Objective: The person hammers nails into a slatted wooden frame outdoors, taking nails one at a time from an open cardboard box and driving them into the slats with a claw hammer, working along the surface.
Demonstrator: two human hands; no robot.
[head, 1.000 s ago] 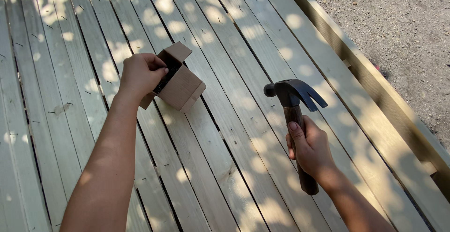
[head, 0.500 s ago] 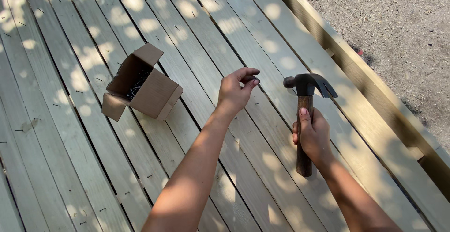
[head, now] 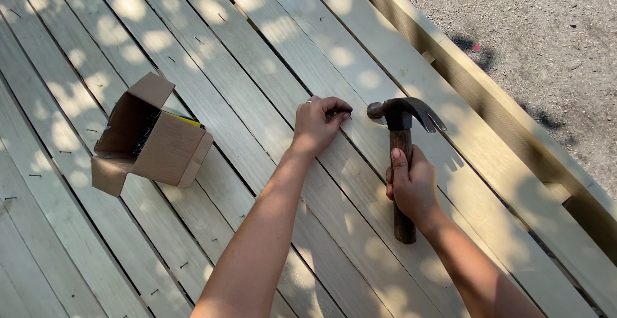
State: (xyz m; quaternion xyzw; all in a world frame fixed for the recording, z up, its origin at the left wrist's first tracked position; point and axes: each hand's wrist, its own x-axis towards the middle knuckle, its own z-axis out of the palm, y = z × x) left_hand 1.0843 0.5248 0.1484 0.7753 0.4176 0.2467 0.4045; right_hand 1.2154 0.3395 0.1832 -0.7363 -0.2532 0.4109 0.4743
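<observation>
The left hand (head: 318, 124) is resting on the pale wooden deck boards (head: 257, 99), fingers curled in and pinching a small dark nail (head: 348, 110) at the fingertips; the nail is barely showing, so whether it is standing upright or leaning is too fine to tell. Just to its right, the right hand (head: 411, 186) is wrapping tight around the brown wooden handle of a claw hammer with a dark steel head (head: 402, 113). The hammer's long axis is running near-to-far, handle toward the person, head at the far end, its striking face pointing left and sitting just beside the pinched nail, claw pointing right. So the nail is lying directly left of the hammer face, and the left hand is the one nearest it, in fact holding it. Well apart on the left, an open brown cardboard box (head: 151, 141) is lying on its side on the boards, flaps spread, dark contents inside. Beyond the deck's raised right edge, gravel ground (head: 533, 28) is showing.
</observation>
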